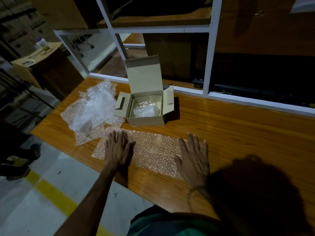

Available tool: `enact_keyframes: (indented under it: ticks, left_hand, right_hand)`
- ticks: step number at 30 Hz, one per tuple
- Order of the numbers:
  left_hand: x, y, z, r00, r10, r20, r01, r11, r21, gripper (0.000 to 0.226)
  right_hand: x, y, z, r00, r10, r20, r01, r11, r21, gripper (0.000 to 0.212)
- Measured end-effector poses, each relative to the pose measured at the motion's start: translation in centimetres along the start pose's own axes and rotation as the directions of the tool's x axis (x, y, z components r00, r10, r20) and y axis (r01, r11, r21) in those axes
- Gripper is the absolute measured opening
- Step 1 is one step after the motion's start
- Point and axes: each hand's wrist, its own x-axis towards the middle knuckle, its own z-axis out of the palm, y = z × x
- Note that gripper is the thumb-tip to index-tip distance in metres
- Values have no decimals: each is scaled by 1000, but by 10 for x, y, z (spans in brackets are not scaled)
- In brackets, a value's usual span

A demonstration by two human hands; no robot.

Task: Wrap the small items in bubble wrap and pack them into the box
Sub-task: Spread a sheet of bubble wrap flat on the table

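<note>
On the worktop (238, 130), at 6 o'clock from the box (146, 113), lies a flat bubble wrap sheet (153, 150), light, limp and slippery, best pinched at a corner; left hand (118, 149) and right hand (194, 160) press it, fingers straight, gripping nothing.

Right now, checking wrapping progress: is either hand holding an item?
No: the left hand and right hand lie flat with straight fingers on the bubble wrap sheet.
</note>
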Motion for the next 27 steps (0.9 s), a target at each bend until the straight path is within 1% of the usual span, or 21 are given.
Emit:
enact_keyframes:
  ticks: [2, 4, 8, 9, 11, 13, 14, 16, 17, 19, 21, 22, 23, 24, 25, 27]
  left_hand:
    - [-11, 23, -1, 994, 86, -64, -89, 995, -50, 82]
    - [-21, 41, -2, 979, 136, -149, -155, 981, -121, 68]
    - [-31, 47, 2, 975, 112, -192, -152, 967, -206, 63]
    - [-34, 46, 4, 973, 108, -202, -155, 960, -234, 62]
    - [-39, 47, 3, 975, 75, -207, -133, 951, -280, 62]
    - [-43, 48, 2, 981, 27, -192, -86, 947, -309, 62]
    - [-44, 48, 2, 984, 9, -181, -67, 946, -317, 62]
    - [-43, 45, 1, 987, 11, -159, -61, 948, -312, 61]
    - [-43, 44, 1, 988, 25, -155, -72, 951, -302, 62]
    - [-41, 43, 1, 990, 33, -140, -74, 950, -302, 63]
    - [-37, 42, -2, 991, 15, -133, -55, 952, -302, 62]
    - [-35, 42, -4, 992, 10, -129, -48, 956, -289, 61]
    - [-34, 40, -5, 993, 12, -118, -44, 961, -274, 60]
    - [-33, 38, -6, 995, 22, -102, -49, 963, -264, 59]
    - [-32, 35, -5, 996, 34, -87, -56, 964, -259, 57]
    - [-31, 29, -3, 998, 39, -59, -54, 963, -264, 52]
  right_hand:
    - [16, -11, -8, 998, -54, -12, 54, 998, 34, 72]
    - [38, -23, -20, 993, -120, -16, 121, 987, 108, 66]
    - [92, -50, -57, 969, -217, -117, 244, 906, 345, 46]
    - [107, -57, -66, 965, -218, -143, 257, 886, 386, 40]
    - [139, -70, -78, 972, -179, -150, 229, 857, 461, 31]
    - [175, -79, -80, 990, -113, -86, 141, 838, 526, 28]
    - [192, -83, -79, 997, -76, -17, 73, 833, 548, 28]
    - [221, -88, -72, 993, -12, 121, -57, 834, 549, 27]
    - [232, -90, -68, 986, 15, 164, -102, 838, 536, 24]
    - [249, -93, -61, 970, 30, 242, -153, 847, 509, 20]
    - [264, -95, -54, 931, -12, 365, -195, 829, 524, 20]
    - [272, -95, -49, 905, -29, 425, -241, 786, 569, 20]
    - [280, -97, -45, 873, -28, 487, -329, 704, 630, 20]
    - [287, -100, -39, 836, -14, 548, -437, 587, 682, 20]
    - [292, -104, -36, 803, -5, 596, -524, 471, 709, 15]
    - [297, -112, -31, 761, 45, 648, -626, 316, 713, 7]
